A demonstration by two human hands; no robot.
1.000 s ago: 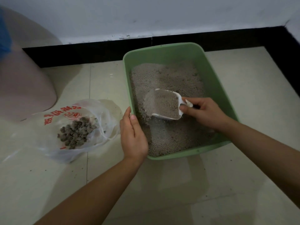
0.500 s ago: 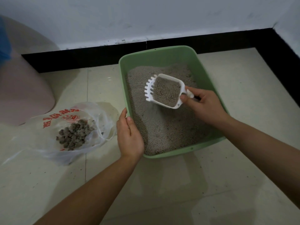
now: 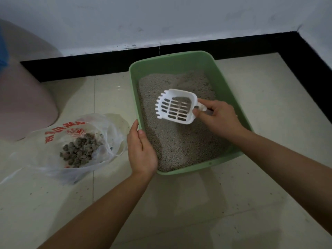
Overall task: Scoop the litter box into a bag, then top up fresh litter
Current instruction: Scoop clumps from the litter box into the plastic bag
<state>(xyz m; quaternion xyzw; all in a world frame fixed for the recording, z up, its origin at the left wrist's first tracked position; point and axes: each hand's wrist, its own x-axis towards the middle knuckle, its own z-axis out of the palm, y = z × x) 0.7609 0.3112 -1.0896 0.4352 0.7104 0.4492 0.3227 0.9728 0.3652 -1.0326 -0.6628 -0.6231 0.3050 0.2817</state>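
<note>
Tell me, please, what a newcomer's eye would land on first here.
The green litter box sits by the wall, the right hand holding a white slotted scoop over its litter. Left of it lies a plastic bag of dark clumps; the left hand rests on the box's rim.

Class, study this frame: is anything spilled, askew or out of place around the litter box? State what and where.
Only minor things: the bag lies slumped open on the floor with clumps exposed, and small dark specks dot the tiles before it. The litter box looks intact.
</note>
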